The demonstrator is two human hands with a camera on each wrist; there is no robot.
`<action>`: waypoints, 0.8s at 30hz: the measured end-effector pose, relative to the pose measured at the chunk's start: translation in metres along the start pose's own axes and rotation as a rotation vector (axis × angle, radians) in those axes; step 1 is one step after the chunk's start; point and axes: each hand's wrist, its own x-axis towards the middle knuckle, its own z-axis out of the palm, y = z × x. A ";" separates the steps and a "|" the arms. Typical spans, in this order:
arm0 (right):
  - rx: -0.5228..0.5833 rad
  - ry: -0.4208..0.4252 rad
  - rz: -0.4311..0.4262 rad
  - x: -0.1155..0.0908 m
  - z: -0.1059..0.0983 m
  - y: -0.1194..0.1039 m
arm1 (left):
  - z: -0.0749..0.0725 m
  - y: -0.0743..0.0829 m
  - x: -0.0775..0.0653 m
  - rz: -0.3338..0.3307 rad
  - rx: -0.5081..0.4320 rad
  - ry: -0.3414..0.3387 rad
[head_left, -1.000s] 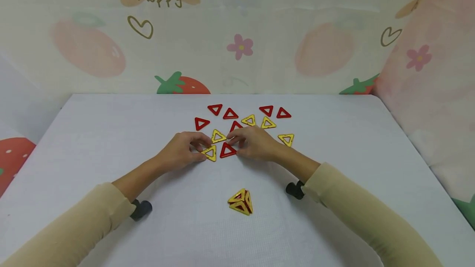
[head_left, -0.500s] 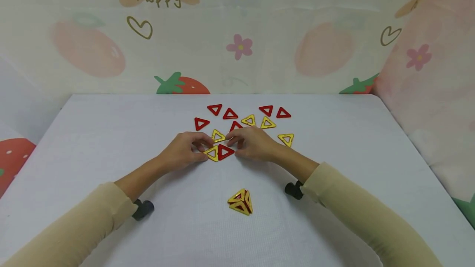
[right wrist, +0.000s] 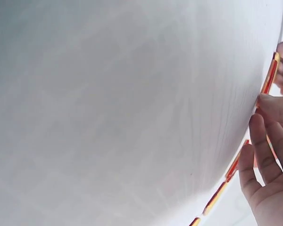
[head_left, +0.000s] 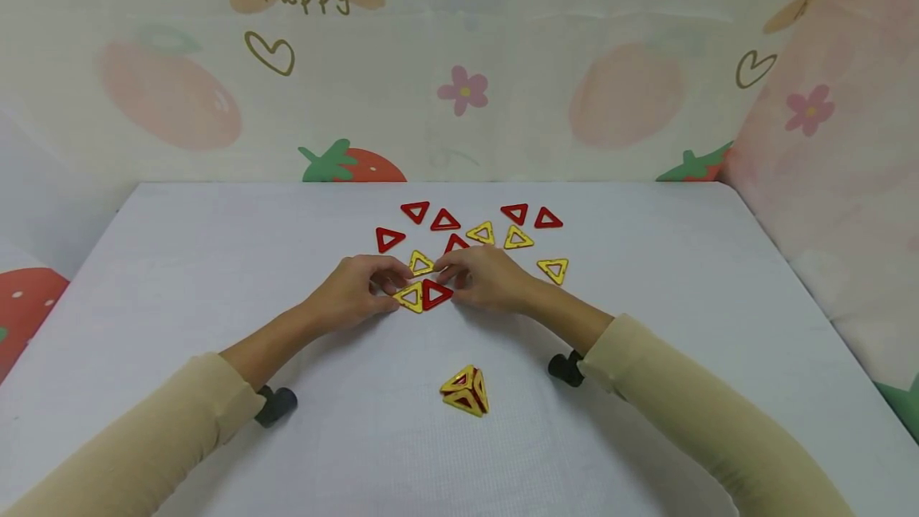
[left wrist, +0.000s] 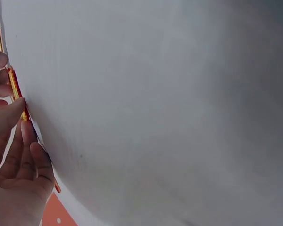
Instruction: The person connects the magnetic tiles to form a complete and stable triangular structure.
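Observation:
In the head view, my left hand pinches a yellow triangular magnetic tile at its left corner, thumb near the front and fingertips behind. Edge to edge with it lies a red triangular magnetic tile. My right hand has its thumb and fingers bent round the right corner of that red tile. Both wrist views show the tiles edge-on as a thin red and yellow strip, with the thumb tips against it. Just behind the pair lies another yellow triangle, between the fingertips of both hands.
A small pyramid of yellow and red triangles stands nearer the front. Farther back lie several loose red triangles and yellow triangles, one red triangle partly behind the right hand. A printed cloth hangs behind the white table.
The red tile has turned and moved left until its edge meets the yellow tile. The right hand has shifted slightly left with it; the left hand has hardly moved.

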 end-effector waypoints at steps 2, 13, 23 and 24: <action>0.006 -0.003 0.005 0.000 0.000 -0.001 | 0.000 0.000 0.000 0.006 0.001 0.002; 0.026 0.002 0.015 0.002 0.001 -0.003 | 0.002 0.000 0.000 0.026 0.009 0.027; 0.047 -0.001 -0.003 0.002 0.000 -0.005 | -0.001 0.002 -0.001 0.046 -0.047 0.043; 0.048 0.000 -0.004 0.002 0.001 -0.005 | -0.001 0.002 -0.001 0.051 -0.054 0.046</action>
